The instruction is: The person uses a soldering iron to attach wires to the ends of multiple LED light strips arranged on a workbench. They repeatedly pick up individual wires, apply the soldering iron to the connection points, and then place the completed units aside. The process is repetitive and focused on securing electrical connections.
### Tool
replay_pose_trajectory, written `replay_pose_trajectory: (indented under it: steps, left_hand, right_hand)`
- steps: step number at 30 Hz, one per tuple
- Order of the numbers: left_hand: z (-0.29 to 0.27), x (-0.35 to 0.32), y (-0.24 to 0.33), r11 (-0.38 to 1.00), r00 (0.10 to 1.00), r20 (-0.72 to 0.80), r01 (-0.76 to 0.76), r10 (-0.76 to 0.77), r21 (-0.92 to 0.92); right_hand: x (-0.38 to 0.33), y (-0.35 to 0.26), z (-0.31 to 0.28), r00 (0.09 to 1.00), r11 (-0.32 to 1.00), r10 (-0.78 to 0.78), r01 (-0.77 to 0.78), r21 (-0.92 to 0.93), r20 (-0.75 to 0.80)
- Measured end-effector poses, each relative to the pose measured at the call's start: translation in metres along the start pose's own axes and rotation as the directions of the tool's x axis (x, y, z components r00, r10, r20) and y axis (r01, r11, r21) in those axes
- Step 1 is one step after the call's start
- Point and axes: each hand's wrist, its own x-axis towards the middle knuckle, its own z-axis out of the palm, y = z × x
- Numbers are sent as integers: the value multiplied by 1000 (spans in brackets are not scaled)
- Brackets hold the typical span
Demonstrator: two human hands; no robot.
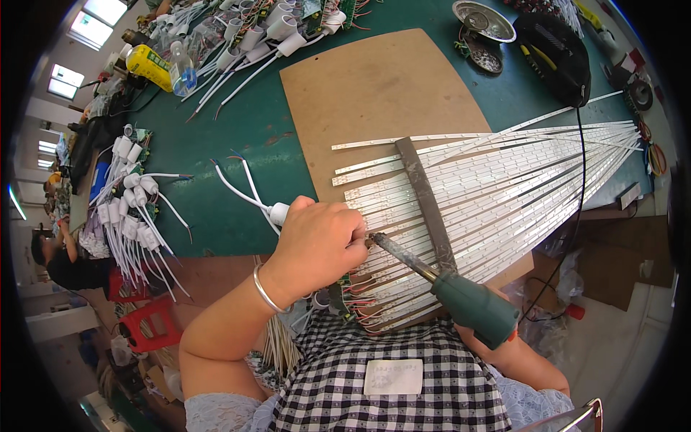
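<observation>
A green-handled soldering iron (475, 309) is gripped in my right hand (497, 347), which is mostly hidden behind the handle. Its dark tip meets the end of a strip just beside the fingers of my left hand (320, 241). Those fingers are pinched together, and what they hold is hidden. Against the back of this hand a white lamp cap (278, 213) with white wires shows. Many narrow LED strips (497, 169) lie side by side on a brown board (374, 86), fanning together toward the right. Across them lies a dark flat bar (425, 201).
Bundles of white caps with wires (133, 194) lie at the table's left edge, with more at the back beside a yellow bottle (147, 66) and a clear bottle (181, 68). A metal dish (484, 20) and a black cap (551, 57) stand back right. A black cord (581, 173) hangs across the strips.
</observation>
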Motion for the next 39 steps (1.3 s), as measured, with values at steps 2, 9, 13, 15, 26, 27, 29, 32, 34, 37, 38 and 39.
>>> replay_pose_trajectory:
  steps: [2, 9, 13, 15, 26, 27, 29, 32, 34, 37, 38, 39]
  left_hand:
    - [0, 0, 0, 1000, 1000, -1, 0, 0, 1]
    - [0, -1, -2, 1000, 1000, 14, -11, 10, 27]
    - [1, 0, 0, 1000, 1000, 7, 0, -1, 31]
    - [1, -1, 0, 1000, 1000, 1, 4, -4, 14]
    - [0, 2, 1, 1000, 1000, -22, -11, 11, 2]
    - [1, -3, -1, 999, 999, -29, 30, -30, 17]
    - [1, -3, 0, 1000, 999, -26, 21, -21, 17]
    - [1, 3, 2, 1000, 1000, -11, -2, 2, 27]
    - [1, 0, 2, 999, 1000, -10, 16, -16, 38]
    - [3, -3, 1, 1000, 999, -26, 23, -23, 15]
    - [4, -1, 1, 1000, 999, -36, 11, -11, 11]
    - [5, -3, 1, 1000, 999, -42, 18, -18, 7]
  right_hand:
    - [0, -6, -1, 991, 983, 133, -133, 127, 6]
    - [-8, 1, -4, 988, 966, 129, -105, 237, -88]
    - [-13, 7, -18, 952, 964, 189, -133, 230, -242]
    - [-13, 8, -35, 866, 916, 317, -174, 361, -387]
    - [136, 18, -264, 682, 968, 65, 135, 213, -729]
    - [181, 18, -220, 582, 864, 157, 311, 397, -798]
    - [208, 75, -222, 637, 692, 428, 225, 686, -641]
    - [226, 171, -231, 821, 514, 488, 3, 858, -295]
    - [243, 180, -205, 805, 539, 525, -65, 840, -275]
    - [246, 184, -201, 723, 631, 621, -234, 740, -301]
    - [244, 184, -205, 707, 670, 632, -294, 681, -317]
    - [243, 172, -201, 696, 836, 545, -407, 368, -468]
